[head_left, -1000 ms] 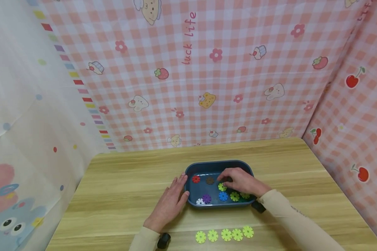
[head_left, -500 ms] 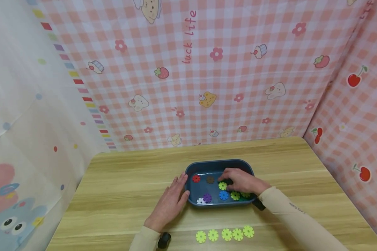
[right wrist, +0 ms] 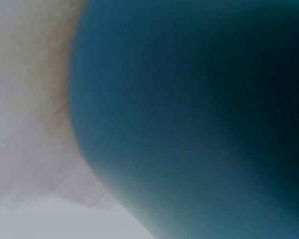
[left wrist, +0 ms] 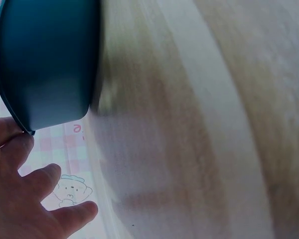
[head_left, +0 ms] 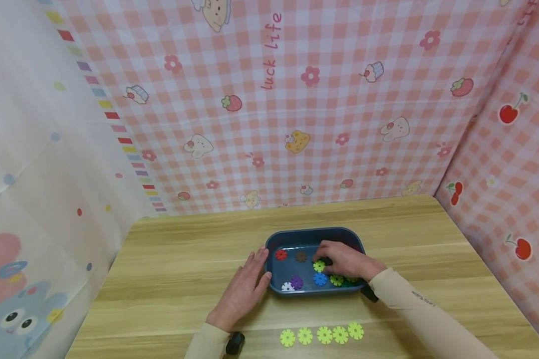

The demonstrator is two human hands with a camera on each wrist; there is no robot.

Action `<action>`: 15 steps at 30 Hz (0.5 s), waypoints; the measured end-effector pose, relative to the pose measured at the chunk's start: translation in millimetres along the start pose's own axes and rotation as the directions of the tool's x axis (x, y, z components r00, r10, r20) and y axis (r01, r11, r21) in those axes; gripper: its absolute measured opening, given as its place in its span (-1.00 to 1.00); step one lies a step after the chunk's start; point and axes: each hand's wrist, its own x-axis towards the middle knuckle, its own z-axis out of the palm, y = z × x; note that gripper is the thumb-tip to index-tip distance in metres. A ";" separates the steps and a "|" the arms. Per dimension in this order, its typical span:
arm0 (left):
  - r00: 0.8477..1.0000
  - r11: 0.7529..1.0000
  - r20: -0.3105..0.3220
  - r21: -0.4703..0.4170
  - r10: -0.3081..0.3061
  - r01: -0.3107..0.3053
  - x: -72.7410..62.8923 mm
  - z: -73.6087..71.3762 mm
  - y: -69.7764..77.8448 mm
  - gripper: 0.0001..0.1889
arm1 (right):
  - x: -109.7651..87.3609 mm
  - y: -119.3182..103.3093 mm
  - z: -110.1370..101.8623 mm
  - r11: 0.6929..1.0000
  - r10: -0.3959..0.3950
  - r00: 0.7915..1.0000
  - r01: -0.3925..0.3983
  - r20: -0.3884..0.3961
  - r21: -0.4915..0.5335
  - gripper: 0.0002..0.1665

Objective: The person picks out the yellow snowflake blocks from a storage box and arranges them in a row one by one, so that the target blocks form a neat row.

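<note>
A dark blue tray (head_left: 292, 294) stands on the table with several toothed plastic discs inside. My left hand (head_left: 242, 289) rests against its left end, fingers extended; in the left wrist view its fingertips are at the rim of the tray (left wrist: 50, 74). My right hand (head_left: 347, 260) reaches down into the tray from the right. Its curled index finger and thumb pinch a yellow-green disc (head_left: 319, 266) at its edges. Nearby in the tray lie a blue disc (head_left: 320, 278), a brown disc (head_left: 300, 257), a red disc (head_left: 281, 255), a purple disc (head_left: 296, 282) and a white disc (head_left: 287, 287).
A row of several yellow-green discs (head_left: 324, 335) lies on the wooden table (head_left: 184, 269) in front of the tray. More green discs (head_left: 337, 280) sit at the tray's near right corner. A checked cloth (head_left: 260, 124) hangs behind the table.
My right thumb has come down to the near right edge of the yellow-green disc, closing with the index finger. My left hand has stayed at the tray's left end.
</note>
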 end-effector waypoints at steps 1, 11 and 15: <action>1.000 1.000 0.000 0.001 0.000 0.000 0.1 0.0 0.1 -0.37 | -0.3 -0.2 -0.2 1.000 0.001 1.000 -0.001 0.000 -0.002 -0.72; 1.000 1.000 0.002 0.004 0.001 -0.001 0.2 -1.0 1.0 -0.37 | -2.7 -5.3 -0.9 0.997 0.073 0.997 -0.073 0.009 0.025 -0.66; 1.000 1.000 0.002 0.006 -0.002 0.002 0.1 0.1 1.1 -0.37 | -7.0 -7.3 -2.1 0.998 0.047 0.999 -0.046 -0.015 0.034 -0.66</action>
